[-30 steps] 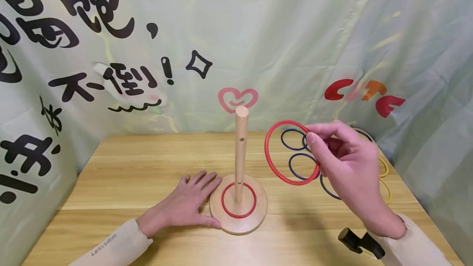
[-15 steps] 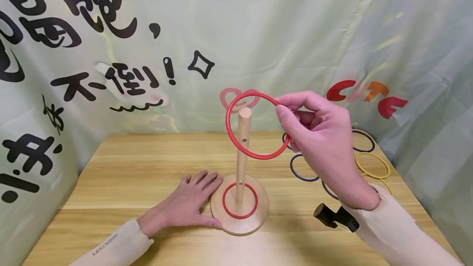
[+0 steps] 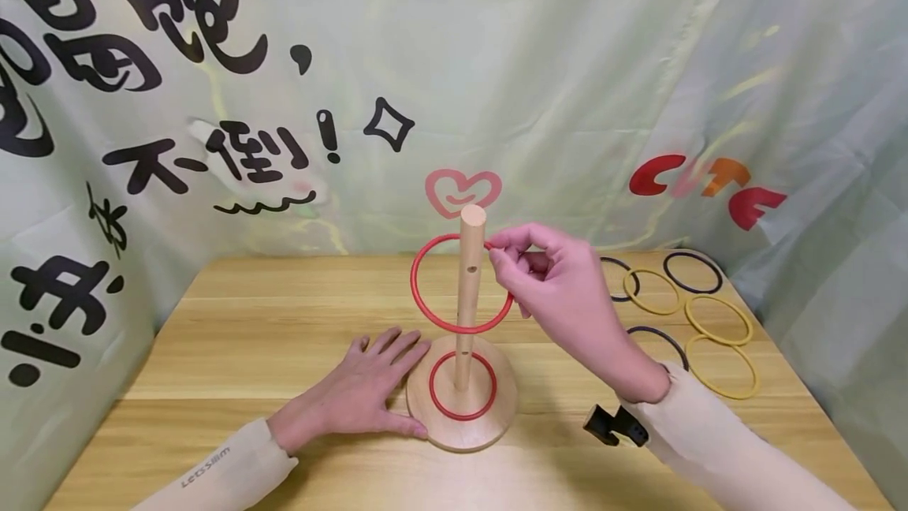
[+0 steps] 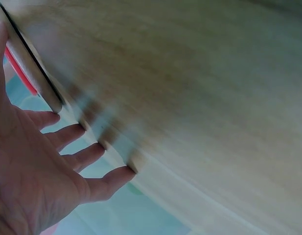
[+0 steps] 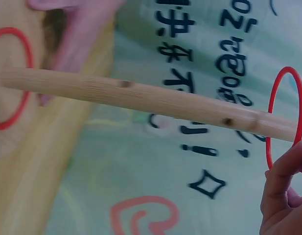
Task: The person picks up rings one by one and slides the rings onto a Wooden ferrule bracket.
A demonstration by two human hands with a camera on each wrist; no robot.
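A wooden peg stands upright on a round base, where one red ring lies around the peg's foot. My right hand pinches a second red ring by its right side. That ring encircles the upper part of the peg, as the right wrist view also shows, with the pole passing through the held ring. My left hand rests with spread fingers against the base's left side. In the left wrist view its fingers are nearly straight, with fingertips on the tabletop.
On the table's right lie several yellow rings and dark blue rings, some overlapping. My right forearm passes in front of part of them. A printed curtain hangs behind the wooden table.
My right hand has carried the red ring left from beside the peg, up past its top, then down around it. The left hand stays at the base.
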